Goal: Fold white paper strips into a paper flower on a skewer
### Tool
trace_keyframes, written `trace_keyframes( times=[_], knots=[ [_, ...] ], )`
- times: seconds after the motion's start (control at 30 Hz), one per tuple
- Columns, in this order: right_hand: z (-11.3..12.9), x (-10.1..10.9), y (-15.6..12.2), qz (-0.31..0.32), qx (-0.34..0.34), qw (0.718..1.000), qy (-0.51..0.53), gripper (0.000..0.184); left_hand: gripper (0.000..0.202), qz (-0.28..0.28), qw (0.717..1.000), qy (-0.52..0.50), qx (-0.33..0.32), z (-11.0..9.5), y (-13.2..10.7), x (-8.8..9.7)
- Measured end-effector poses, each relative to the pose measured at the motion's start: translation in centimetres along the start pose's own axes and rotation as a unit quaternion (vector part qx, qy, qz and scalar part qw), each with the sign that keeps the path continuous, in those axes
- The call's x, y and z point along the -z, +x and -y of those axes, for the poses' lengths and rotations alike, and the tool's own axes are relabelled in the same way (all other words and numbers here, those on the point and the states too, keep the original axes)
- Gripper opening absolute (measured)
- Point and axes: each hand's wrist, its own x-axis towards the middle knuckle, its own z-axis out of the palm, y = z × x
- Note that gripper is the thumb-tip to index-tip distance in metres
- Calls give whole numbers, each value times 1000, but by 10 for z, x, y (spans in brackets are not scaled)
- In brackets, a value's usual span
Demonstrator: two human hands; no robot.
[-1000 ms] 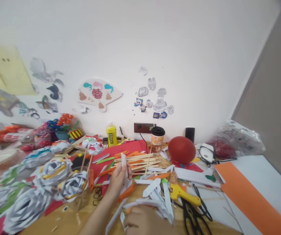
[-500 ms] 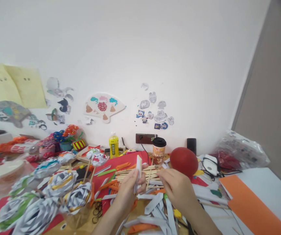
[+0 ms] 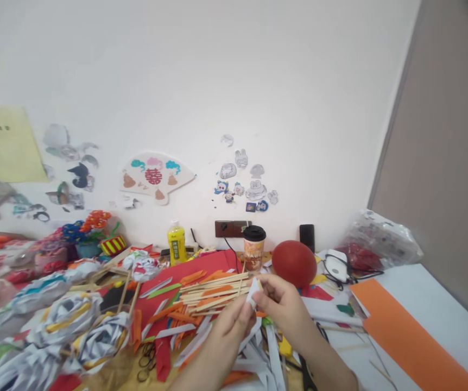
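Note:
Between my two hands is a small piece of folded white paper (image 3: 253, 292) with a yellowish edge. My left hand (image 3: 234, 323) is closed on its lower part. The fingers of my right hand (image 3: 279, 297) pinch it from the right side; the fingertips are partly hidden. Just behind and to the left of my hands lies a heap of thin wooden sticks (image 3: 213, 288). Folded white paper strips (image 3: 272, 350) are piled below my wrists, with orange strips (image 3: 183, 315) to the left on a red sheet (image 3: 152, 288).
A coffee cup (image 3: 254, 255), a red balloon (image 3: 294, 264) and a yellow bottle (image 3: 176, 243) stand near the wall. Woven paper balls (image 3: 103, 336) fill the left side. Scissors (image 3: 308, 374) lie by my right forearm, and an orange sheet (image 3: 405, 336) lies right.
My right hand has come in from the right and now grips the folded paper together with my left hand. The paper tilts differently, and the whole view has shifted to the right.

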Motion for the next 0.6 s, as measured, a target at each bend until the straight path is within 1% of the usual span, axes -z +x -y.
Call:
trace_keyframes(
  times=[0.03,0.07,0.17,0.23,0.27,0.33,0.4,0.47,0.53,0.6],
  knots=[
    [2,1,-1,18,-14,999,36,35,27,21,1000,0,12,-3,-2,-1],
    [4,2,-2,34,-27,997,68,33,30,55,998,-8,24,-5,-3,-1],
    [8,6,-4,51,-51,988,135,31,28,156,981,-92,69,-9,-2,4],
    [8,6,-6,52,-65,983,164,32,24,199,964,-145,100,-8,0,6],
    [8,6,-6,54,-69,981,175,33,23,210,958,-162,110,-7,1,7],
    [6,4,-5,50,-71,978,191,33,22,213,952,-186,118,-4,2,6],
    [4,3,-5,34,-71,976,203,33,22,195,952,-202,118,-3,2,4],
    [4,2,-4,20,-74,975,210,32,24,173,958,-197,118,-1,2,1],
    [4,2,-3,12,-72,976,204,33,28,140,971,-160,107,2,1,-1],
    [5,2,-3,2,-65,981,183,34,30,83,988,-103,76,7,1,-4]
  ],
)
